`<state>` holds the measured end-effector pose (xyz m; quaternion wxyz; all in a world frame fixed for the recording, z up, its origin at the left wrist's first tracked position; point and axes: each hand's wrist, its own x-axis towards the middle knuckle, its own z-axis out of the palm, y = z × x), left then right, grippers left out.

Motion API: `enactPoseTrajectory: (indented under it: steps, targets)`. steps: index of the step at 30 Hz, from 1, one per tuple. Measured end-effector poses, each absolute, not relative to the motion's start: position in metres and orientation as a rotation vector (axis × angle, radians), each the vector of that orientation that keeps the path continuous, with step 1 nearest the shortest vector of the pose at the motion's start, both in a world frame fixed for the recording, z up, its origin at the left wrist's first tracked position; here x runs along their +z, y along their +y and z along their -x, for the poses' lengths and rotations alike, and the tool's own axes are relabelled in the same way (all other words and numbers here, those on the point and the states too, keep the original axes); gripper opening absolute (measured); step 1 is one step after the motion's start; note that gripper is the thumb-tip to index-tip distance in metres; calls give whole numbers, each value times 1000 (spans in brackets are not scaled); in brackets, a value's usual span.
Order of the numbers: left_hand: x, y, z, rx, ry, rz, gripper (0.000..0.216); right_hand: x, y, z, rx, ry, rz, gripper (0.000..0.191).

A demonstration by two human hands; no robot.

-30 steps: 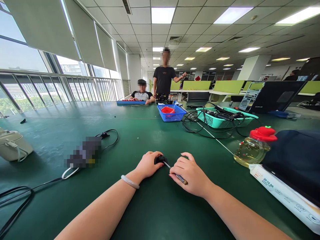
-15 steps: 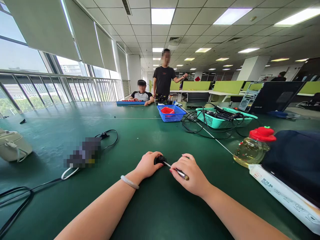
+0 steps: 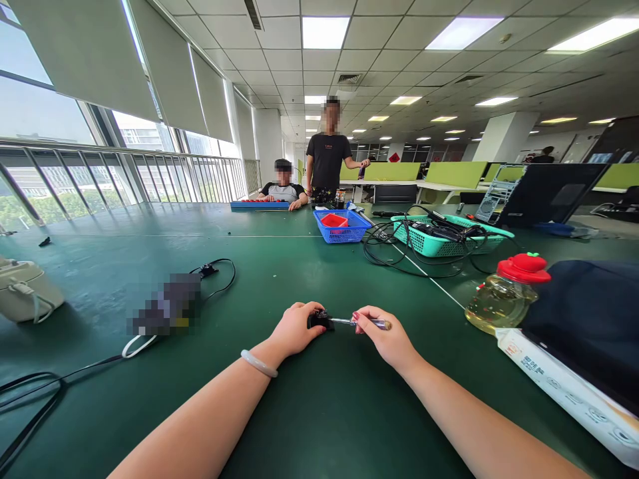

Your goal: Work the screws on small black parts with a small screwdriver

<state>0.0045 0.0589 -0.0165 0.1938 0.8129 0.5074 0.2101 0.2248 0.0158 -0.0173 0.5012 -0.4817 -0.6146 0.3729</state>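
Note:
On the green table, my left hand point(image 3: 298, 327) is closed around a small black part point(image 3: 320, 320), thumb in front and fingers behind. Its exact kind is too small to make out. My right hand point(image 3: 382, 332) grips a screwdriver point(image 3: 344, 322) by its handle. The shaft lies nearly level and points left, with its tip at the right side of the black part. The tip's exact contact is too small to tell.
Ahead stand a blue basket point(image 3: 342, 229) with a red piece and a teal basket point(image 3: 439, 246) of black cables. A red-lidded bottle point(image 3: 504, 299) and a white pack point(image 3: 564, 392) are at right. A blurred object point(image 3: 170, 306) with cables lies left. Two people are across the table.
My right hand has turned the screwdriver from a slant to nearly level, its handle swinging up and right. My left hand stays in place with the black part. The standing person's arm has lowered.

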Motion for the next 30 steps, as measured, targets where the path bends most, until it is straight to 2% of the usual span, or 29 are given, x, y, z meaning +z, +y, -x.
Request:
enactPoseTrajectory:
  steps: [6, 13, 17, 23, 30]
  targets:
    - [-18, 60, -4, 597, 1416, -2283, 36, -19, 21, -223, 1081, -1215, 1102, 55]
    - [-16, 59, -5, 597, 1407, -2296, 35, -18, 19, -221, 1243, -926, 1132, 59]
    - [-16, 58, -4, 601, 1416, -2289, 35, -19, 20, -222, 1346, -783, 1128, 52]
    - [-15, 58, -5, 601, 1413, -2298, 34, -15, 21, -220, 1427, -610, 1163, 29]
    - [-15, 58, -5, 580, 1421, -2291, 35, -7, 20, -220, 1464, -551, 1153, 28]
